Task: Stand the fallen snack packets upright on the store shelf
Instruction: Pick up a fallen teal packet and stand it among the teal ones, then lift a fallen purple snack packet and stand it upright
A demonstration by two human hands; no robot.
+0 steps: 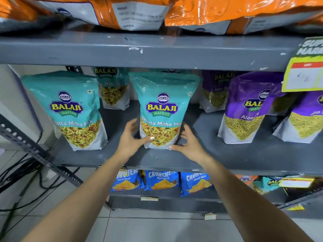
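A teal snack packet (161, 109) stands upright in the middle of the grey shelf (244, 158). My left hand (130, 138) is at its lower left corner, thumb lying across the packet's front base. My right hand (189, 144) is at its lower right corner, fingers spread and curled, thumb touching the bottom edge. A second teal packet (70, 109) stands upright to the left, and a third one (112, 88) stands further back. Purple packets (244, 109) stand upright to the right.
The shelf above holds orange bags (201, 11). Blue chip packets (161, 179) fill the shelf below. A yellow price tag (304, 74) hangs at the upper right. A slotted metal brace (35, 149) and black cables (22, 173) are at the left.
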